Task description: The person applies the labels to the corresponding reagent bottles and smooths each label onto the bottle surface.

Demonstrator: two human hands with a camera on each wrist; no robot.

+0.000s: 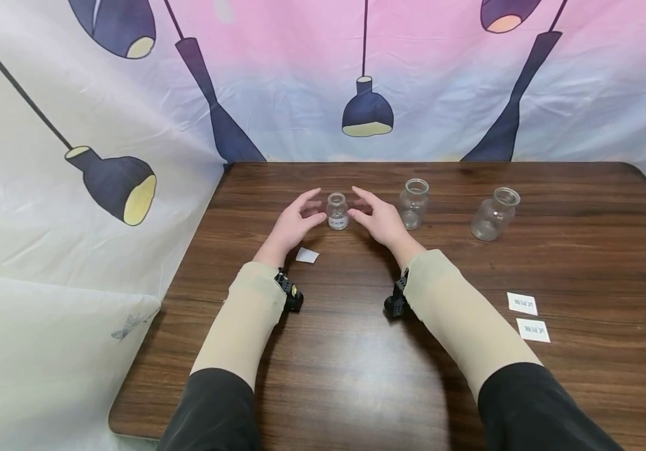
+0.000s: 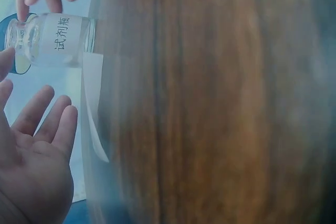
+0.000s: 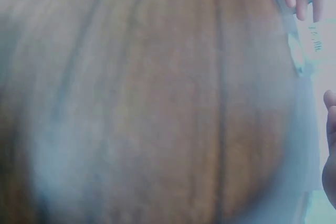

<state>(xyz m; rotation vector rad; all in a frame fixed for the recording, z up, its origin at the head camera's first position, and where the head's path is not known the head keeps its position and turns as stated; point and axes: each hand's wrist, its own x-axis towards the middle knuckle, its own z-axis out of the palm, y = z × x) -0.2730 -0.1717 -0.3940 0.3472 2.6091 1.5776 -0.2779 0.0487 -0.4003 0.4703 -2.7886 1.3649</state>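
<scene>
Label (image 2: 62, 35) on small glass bottle (image 1: 336, 204), between left hand (image 1: 291, 227) and right hand (image 1: 383, 220), reads "试剂瓶". Two paper slips (image 1: 522, 304), right of right hand: print, not reliably legible.

Arms (image 1: 246, 326) outstretched, left grip (image 1: 293, 222) facing right grip (image 1: 380, 219), fingers (image 2: 34, 108) parted

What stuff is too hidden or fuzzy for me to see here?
- Right wrist view: the labelled jar's top, cut off by the right edge.
- Right wrist view: most of the right hand, cut off there too.
- Left wrist view: the table's fine grain, blurred.
- Head view: the loose paper's underside, hidden by the paper itself.
</scene>
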